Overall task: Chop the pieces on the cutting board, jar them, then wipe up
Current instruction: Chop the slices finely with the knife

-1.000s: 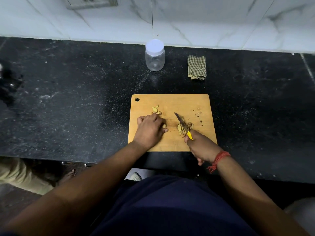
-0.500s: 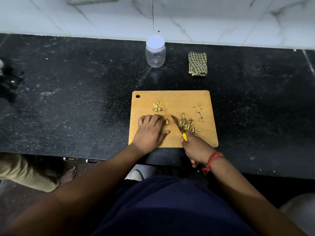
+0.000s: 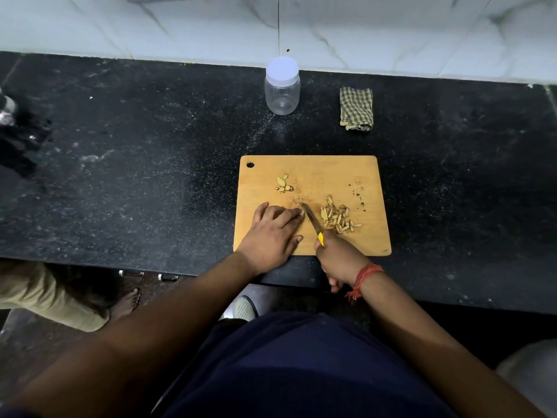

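A wooden cutting board lies on the black counter. My left hand rests on its near left part, fingertips pressing a small piece down beside the blade. My right hand grips the yellow handle of a small knife, whose blade points up-left toward my left fingertips. Right of the blade lies a heap of chopped strips. A few uncut pieces sit near the board's upper left. The clear jar with a white lid stands behind the board, closed.
A folded checked cloth lies right of the jar, near the white marble wall. Dark crumbs dot the board's right side. Another person's bare foot and trouser leg show on the floor at the lower left.
The knife has moved left off the chopped heap and now lies against my left fingertips. The heap shows fully to the blade's right. My left hand stays in the same spot on the board.
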Available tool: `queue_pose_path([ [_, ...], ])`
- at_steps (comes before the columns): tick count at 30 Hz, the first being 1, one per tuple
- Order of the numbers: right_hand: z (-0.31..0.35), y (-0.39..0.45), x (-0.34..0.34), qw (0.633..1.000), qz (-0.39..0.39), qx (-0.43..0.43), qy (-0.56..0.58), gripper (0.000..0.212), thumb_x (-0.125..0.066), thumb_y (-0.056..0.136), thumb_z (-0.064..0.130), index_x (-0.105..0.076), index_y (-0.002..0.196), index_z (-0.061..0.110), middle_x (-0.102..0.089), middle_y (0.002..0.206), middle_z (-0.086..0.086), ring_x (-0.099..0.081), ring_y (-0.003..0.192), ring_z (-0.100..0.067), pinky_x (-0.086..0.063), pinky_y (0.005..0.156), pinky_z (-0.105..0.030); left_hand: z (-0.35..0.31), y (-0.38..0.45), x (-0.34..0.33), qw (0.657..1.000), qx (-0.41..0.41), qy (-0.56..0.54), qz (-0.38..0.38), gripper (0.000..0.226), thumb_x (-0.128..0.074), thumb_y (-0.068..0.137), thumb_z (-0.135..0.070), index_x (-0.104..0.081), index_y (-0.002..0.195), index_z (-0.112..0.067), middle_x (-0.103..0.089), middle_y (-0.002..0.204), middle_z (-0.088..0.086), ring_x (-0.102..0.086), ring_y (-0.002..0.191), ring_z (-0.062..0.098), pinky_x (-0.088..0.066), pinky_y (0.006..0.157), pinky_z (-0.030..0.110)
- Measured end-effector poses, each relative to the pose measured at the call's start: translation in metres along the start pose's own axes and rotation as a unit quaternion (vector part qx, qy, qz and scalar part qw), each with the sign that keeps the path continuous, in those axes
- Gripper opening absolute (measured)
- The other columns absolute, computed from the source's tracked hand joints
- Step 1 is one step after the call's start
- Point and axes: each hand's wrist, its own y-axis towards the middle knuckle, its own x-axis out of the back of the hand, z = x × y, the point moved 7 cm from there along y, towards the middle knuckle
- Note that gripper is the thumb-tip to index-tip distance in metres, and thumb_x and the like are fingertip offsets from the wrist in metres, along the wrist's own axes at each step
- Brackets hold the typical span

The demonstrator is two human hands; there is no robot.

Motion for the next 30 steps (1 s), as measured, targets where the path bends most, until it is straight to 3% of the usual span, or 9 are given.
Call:
queue_pose_path([
  [6,0.005,0.002,-0.004,1.000,-0.005,-0.011,0.008,0.018,-0.032,0.104,0.021,-0.040,0.118,0.013,-0.055,0.086,-0.015,-0.049,0.041,-0.020,-0.047,0.039,-0.027,0.001,0.000,0.000,1.000,0.005,0.001,0.022,0.057,-0.037,0.101,-0.048,-0.047,0.150,-0.019,-0.046,0.148,-0.005,-0.043,0.126,0.025,-0.023,0.117,0.060],
  [12,0.008,0.005,-0.014,1.000,-0.007,-0.025,-0.005,0.036,-0.030,0.102,0.011,-0.033,0.138,0.015,-0.055,0.087,-0.015,-0.050,0.046,-0.022,-0.044,0.036,-0.025,0.000,-0.001,-0.002,0.998,0.006,0.022,0.052,0.055,-0.033,0.104,-0.044,-0.044,0.152,-0.019,-0.042,0.153,-0.004,-0.042,0.129,0.027,-0.021,0.118,0.061],
  [18,-0.005,-0.007,-0.022,0.999,-0.013,-0.023,-0.047,0.019,-0.032,0.101,0.009,-0.038,0.119,0.012,-0.054,0.086,-0.014,-0.051,0.050,-0.023,-0.043,0.038,-0.025,-0.002,-0.001,-0.003,0.996,0.012,0.032,0.077,0.061,-0.016,0.103,-0.039,-0.041,0.154,-0.017,-0.039,0.156,-0.001,-0.042,0.130,0.031,-0.018,0.120,0.062],
  [22,-0.020,-0.015,-0.025,0.995,-0.031,0.004,-0.092,0.019,-0.037,0.100,0.009,-0.042,0.118,0.005,-0.051,0.078,-0.007,-0.049,0.057,-0.017,-0.044,0.056,-0.031,-0.001,-0.001,-0.002,0.996,0.011,0.026,0.084,0.054,-0.027,0.107,-0.036,-0.036,0.157,-0.018,-0.036,0.158,-0.002,-0.039,0.133,0.031,-0.016,0.121,0.062],
  [27,-0.017,-0.024,-0.015,0.998,-0.064,0.012,-0.021,0.013,-0.032,0.103,0.019,-0.041,0.111,0.014,-0.057,0.086,-0.012,-0.055,0.045,-0.024,-0.045,0.037,-0.027,0.000,-0.004,-0.003,0.996,0.010,0.014,0.093,0.054,-0.033,0.108,-0.035,-0.030,0.159,-0.018,-0.030,0.162,-0.003,-0.033,0.138,0.029,-0.013,0.122,0.061],
  [30,-0.007,-0.019,-0.010,0.998,-0.061,0.004,0.005,0.014,-0.031,0.104,0.019,-0.040,0.114,0.015,-0.056,0.088,-0.012,-0.053,0.044,-0.023,-0.046,0.038,-0.027,-0.001,-0.005,-0.005,0.995,0.009,0.006,0.101,0.055,-0.034,0.108,-0.035,-0.028,0.160,-0.018,-0.027,0.164,-0.004,-0.030,0.141,0.028,-0.011,0.122,0.061],
])
